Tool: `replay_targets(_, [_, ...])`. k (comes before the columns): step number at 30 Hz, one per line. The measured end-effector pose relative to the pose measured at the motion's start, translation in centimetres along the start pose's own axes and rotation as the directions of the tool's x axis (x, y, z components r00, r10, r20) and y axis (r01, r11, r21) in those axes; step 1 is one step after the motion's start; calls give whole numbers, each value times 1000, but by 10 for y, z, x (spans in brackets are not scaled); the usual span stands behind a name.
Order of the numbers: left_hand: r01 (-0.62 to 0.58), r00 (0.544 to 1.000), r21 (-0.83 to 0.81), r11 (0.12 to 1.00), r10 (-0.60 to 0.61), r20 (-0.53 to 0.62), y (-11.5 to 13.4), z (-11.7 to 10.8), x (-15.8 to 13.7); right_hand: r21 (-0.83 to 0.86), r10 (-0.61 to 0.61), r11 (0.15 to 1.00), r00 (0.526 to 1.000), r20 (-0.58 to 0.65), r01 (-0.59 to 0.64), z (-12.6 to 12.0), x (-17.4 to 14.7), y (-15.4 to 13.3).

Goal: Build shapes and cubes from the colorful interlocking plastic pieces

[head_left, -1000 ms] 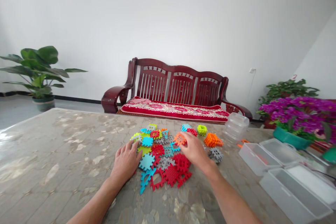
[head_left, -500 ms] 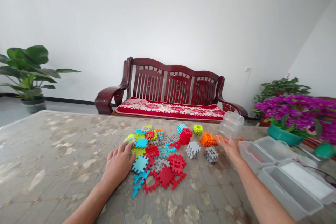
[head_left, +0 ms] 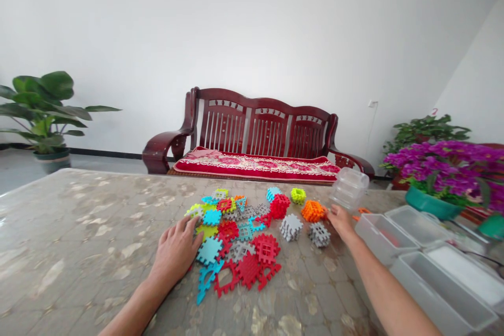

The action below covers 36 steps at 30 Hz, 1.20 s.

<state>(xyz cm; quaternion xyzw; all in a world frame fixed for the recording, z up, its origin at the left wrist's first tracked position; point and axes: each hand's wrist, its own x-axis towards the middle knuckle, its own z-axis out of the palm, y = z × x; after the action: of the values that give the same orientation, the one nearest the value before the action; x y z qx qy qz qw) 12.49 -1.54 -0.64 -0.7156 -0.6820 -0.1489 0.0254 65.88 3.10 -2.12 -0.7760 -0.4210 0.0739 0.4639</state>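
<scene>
My left hand [head_left: 176,244] lies palm down on the table at the left edge of a spread of toothed building tiles. Its fingers are apart, with the tips touching or close to a lime tile [head_left: 207,231]. Blue [head_left: 210,250], red [head_left: 249,270] and grey tiles [head_left: 239,251] overlap in this spread. At the right, my right hand [head_left: 342,223] has its fingertips closed at the side of an orange tile stack [head_left: 313,211], seemingly on an orange tile there. Grey stacks [head_left: 291,227], a red stack [head_left: 280,206], a blue stack [head_left: 273,193] and a lime stack [head_left: 298,196] stand nearby.
Clear plastic boxes [head_left: 439,289] sit open at the right, beside my right forearm. A smaller clear container [head_left: 349,188] stands behind my right hand, with loose orange tiles [head_left: 362,212] near it. Purple flowers in a green pot [head_left: 432,203] and a wooden bench [head_left: 260,121] are beyond.
The orange tile by my right fingers no longer shows apart from the orange stack. The hand now sits slightly lower beside it. My left hand has hardly moved.
</scene>
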Motion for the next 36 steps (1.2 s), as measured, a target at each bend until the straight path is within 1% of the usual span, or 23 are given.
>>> replay_targets(4, [3, 1000, -3, 1000, -3, -4, 1, -3, -1, 25, 7, 1000, 998, -66, -5, -9, -10, -9])
replay_targets(7, [1, 1000, -21, 1000, -1, -17, 3, -5, -3, 72, -21, 997, 986, -167, 34, -19, -25, -30])
replay_targets(8, [1, 1000, -28, 1000, -1, -22, 3, -6, -3, 101, -50, 992, 976, -212, 73, -22, -33, -41])
replay_targets(10, [3, 1000, -43, 999, -5, -28, 4, -6, -3, 198, -164, 951, 929, -331, 238, -24, -58, -68])
replay_targets(11, [3, 1000, -51, 999, -5, -29, 4, -6, -4, 234, -225, 919, 908, -353, 319, -24, -74, -84])
replay_targets(12, [4, 1000, -59, 998, -5, -30, 4, -6, -4, 255, -286, 889, 896, -339, 380, -23, -93, -100])
replay_targets(13, [4, 999, -66, 998, -6, -31, 4, -6, -4, 268, -350, 864, 891, -289, 426, -21, -113, -115])
replay_targets(14, [2, 999, -72, 997, -4, -32, 4, -6, -4, 273, -424, 844, 886, -186, 461, -17, -134, -130])
replay_targets(15, [-1, 999, -78, 997, -2, -32, 4, -6, -4, 268, -494, 830, 868, -58, 490, -13, -154, -143])
replay_targets(16, [-3, 1000, -83, 997, 1, -29, 4, -7, -5, 258, -550, 818, 831, 86, 515, -9, -174, -154])
replay_targets(17, [-3, 1000, -87, 996, 0, -26, 4, -8, -5, 232, -592, 804, 773, 229, 547, -4, -192, -162])
replay_targets(19, [3, 1000, -92, 996, -6, -24, 5, -10, -7, 160, -603, 780, 658, 450, 605, 5, -222, -170])
replay_targets(20, [7, 999, -92, 996, -10, -31, 5, -11, -7, 120, -581, 771, 615, 533, 625, 9, -233, -171])
replay_targets(21, [5, 999, -91, 996, -9, -42, 5, -13, -8, 81, -550, 766, 584, 597, 638, 12, -242, -170])
replay_targets(22, [-5, 998, -90, 996, -1, -57, 6, -14, -10, 44, -514, 764, 566, 645, 643, 16, -249, -167])
replay_targets(23, [-22, 997, -87, 996, 15, -72, 6, -16, -11, 11, -479, 766, 560, 676, 642, 19, -254, -165])
replay_targets(24, [-45, 996, -84, 995, 38, -85, 7, -18, -12, -18, -451, 771, 566, 690, 637, 22, -258, -162])
replay_targets(26, [-103, 990, -85, 991, 94, -108, 10, -20, -15, -50, -431, 781, 594, 679, 623, 28, -261, -158])
replay_targets(30, [-233, 966, -125, 964, 214, -148, 21, -22, -23, -31, -490, 777, 636, 596, 628, 37, -258, -159])
replay_targets(33, [-348, 932, -165, 923, 323, -163, 31, -23, -32, -33, -506, 786, 673, 539, 617, 42, -253, -163])
replay_targets(36, [-453, 889, -189, 871, 423, -176, 41, -23, -42, -4, -524, 789, 677, 517, 614, 47, -247, -165])
